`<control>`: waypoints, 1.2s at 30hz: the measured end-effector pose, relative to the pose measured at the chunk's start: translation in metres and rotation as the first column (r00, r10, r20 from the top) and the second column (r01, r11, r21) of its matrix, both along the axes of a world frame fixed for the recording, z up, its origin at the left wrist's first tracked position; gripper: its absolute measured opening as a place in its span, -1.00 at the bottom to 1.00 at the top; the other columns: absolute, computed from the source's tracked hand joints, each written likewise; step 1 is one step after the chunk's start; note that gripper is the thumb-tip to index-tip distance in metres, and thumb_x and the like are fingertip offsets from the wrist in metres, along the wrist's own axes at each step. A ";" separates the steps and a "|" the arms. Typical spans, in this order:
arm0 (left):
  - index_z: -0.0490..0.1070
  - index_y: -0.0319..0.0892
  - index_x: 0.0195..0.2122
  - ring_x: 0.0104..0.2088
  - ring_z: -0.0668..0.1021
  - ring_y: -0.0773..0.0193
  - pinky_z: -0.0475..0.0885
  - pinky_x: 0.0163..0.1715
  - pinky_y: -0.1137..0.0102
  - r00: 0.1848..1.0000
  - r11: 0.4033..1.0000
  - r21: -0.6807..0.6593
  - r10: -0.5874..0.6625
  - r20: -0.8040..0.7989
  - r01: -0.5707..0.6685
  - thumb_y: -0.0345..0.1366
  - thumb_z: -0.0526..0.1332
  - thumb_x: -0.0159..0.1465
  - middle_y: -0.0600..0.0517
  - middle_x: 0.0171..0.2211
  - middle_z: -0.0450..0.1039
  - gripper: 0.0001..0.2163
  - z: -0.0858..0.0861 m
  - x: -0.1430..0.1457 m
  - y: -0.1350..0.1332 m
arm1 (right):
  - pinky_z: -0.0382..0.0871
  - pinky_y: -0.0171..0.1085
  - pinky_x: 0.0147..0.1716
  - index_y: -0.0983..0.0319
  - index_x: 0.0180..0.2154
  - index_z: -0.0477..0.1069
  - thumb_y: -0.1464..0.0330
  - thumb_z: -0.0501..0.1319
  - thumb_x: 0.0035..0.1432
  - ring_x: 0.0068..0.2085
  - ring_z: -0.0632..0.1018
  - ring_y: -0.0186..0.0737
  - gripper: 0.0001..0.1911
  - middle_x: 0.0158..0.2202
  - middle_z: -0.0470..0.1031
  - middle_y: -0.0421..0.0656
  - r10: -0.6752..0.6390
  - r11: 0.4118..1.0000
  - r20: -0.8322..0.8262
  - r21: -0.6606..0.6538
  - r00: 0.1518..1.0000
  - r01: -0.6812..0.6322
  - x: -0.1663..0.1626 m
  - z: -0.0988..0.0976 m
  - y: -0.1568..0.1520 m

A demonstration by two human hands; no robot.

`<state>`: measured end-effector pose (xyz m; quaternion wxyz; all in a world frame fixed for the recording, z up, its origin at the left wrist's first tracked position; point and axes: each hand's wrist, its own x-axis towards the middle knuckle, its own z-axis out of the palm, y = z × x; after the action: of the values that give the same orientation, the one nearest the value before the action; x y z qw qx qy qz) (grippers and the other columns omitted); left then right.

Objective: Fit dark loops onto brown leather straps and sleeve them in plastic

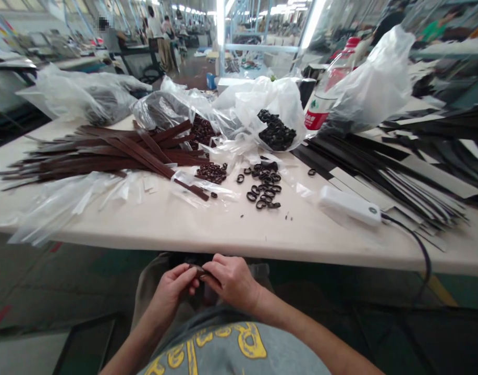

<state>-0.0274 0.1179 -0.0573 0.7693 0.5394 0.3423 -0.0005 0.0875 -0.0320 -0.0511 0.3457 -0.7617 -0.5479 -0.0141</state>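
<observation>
My left hand (176, 284) and my right hand (234, 281) meet over my lap, just below the table's front edge. Both have their fingertips pinched on a small brown strip (200, 271), mostly covered by the fingers; whether it forms a loop cannot be made out. On the table (207, 229) beyond my hands lies a loose group of black belt loops (267, 182). Smaller dark brown loops (212, 173) are heaped to their left. Long brown strips (117, 148) are piled at the left.
More black loops (277, 131) fill a white plastic bag. A white power bank-like device (350, 205) with a black cable lies at the right, beside black strips (364, 156). A red-capped bottle (320, 101) stands behind. Clear plastic (62, 203) overhangs the front left edge. People are in the background.
</observation>
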 end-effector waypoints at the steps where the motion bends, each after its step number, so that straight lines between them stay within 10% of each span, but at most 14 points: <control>1: 0.51 -0.24 -0.43 -0.57 0.40 0.43 0.31 -0.54 0.56 0.999 0.999 0.031 -0.037 0.010 0.037 -0.05 0.38 0.10 0.06 -0.56 0.46 -0.69 0.001 0.000 0.001 | 0.20 -0.32 -0.54 0.24 -0.32 0.48 0.28 0.10 0.34 -0.50 0.45 -0.30 -0.74 -0.46 0.46 -0.16 0.007 1.000 -0.013 0.008 1.000 -0.007 0.001 0.002 -0.001; 6: 0.55 -0.13 -0.16 -0.35 0.55 0.29 0.45 -0.31 0.45 0.968 0.906 0.372 -0.242 0.070 0.200 -0.16 0.33 0.18 0.03 -0.33 0.57 -0.76 0.023 0.004 0.010 | 0.13 -0.32 -0.52 0.23 -0.38 0.45 0.30 0.09 0.34 -0.50 0.42 -0.32 -0.73 -0.48 0.43 -0.19 0.045 0.999 -0.084 0.030 0.995 -0.042 0.006 0.012 -0.010; 13: 0.58 -0.10 -0.23 -0.34 0.57 0.29 0.39 -0.28 0.46 0.777 0.446 0.814 -0.629 -0.012 0.373 -0.27 0.27 0.26 0.05 -0.36 0.59 -0.88 0.049 0.022 0.024 | 0.08 -0.31 -0.51 0.24 -0.36 0.47 0.32 0.08 0.36 -0.50 0.39 -0.33 -0.72 -0.48 0.41 -0.19 0.067 0.997 -0.108 0.053 0.992 -0.061 0.014 0.022 -0.020; 17: 0.57 -0.15 -0.34 -0.44 0.54 0.33 0.36 -0.37 0.47 0.745 0.343 0.872 -0.666 -0.036 0.349 -0.29 0.25 0.27 0.06 -0.46 0.55 -0.88 0.049 0.033 0.022 | 0.12 -0.33 -0.49 0.25 -0.33 0.47 0.35 0.09 0.35 -0.48 0.42 -0.32 -0.76 -0.46 0.42 -0.18 0.058 0.998 -0.164 0.025 0.985 -0.055 0.018 0.025 -0.023; 26: 0.58 -0.17 -0.35 -0.39 0.56 0.30 0.41 -0.33 0.45 0.771 0.340 0.903 -0.637 0.017 0.261 -0.25 0.26 0.27 0.03 -0.40 0.56 -0.86 0.068 0.109 0.045 | 0.21 -0.35 -0.42 0.23 -0.29 0.48 0.37 0.14 0.32 -0.43 0.43 -0.32 -0.83 -0.45 0.40 -0.20 -0.084 0.995 -0.293 0.032 0.952 0.098 0.043 0.039 -0.037; 32: 0.59 -0.18 -0.30 -0.24 0.55 0.17 0.42 -0.15 0.31 0.808 -0.055 0.995 -0.581 -0.098 0.082 -0.42 0.26 0.22 -0.07 -0.26 0.56 -0.89 0.054 0.185 0.072 | 0.24 -0.34 -0.40 0.23 -0.23 0.49 0.37 0.11 0.34 -0.41 0.44 -0.29 -0.82 -0.45 0.39 -0.19 -0.121 0.990 -0.269 0.042 0.955 0.137 0.047 0.036 -0.044; 36: 0.60 -0.18 -0.33 -0.27 0.55 0.16 0.43 -0.16 0.30 0.785 -0.073 0.989 -0.602 -0.149 0.132 -0.49 0.27 0.15 -0.08 -0.33 0.55 -0.86 0.045 0.210 0.075 | 0.29 -0.33 -0.37 0.24 -0.21 0.50 0.39 0.11 0.33 -0.38 0.47 -0.27 -0.82 -0.43 0.44 -0.16 -0.149 0.984 -0.260 0.058 0.954 0.169 0.047 0.033 -0.046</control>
<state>0.1829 0.1926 -0.0127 0.2004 0.9717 -0.0579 0.1108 0.1341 -0.0779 -0.0179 0.4412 -0.7843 -0.4348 0.0343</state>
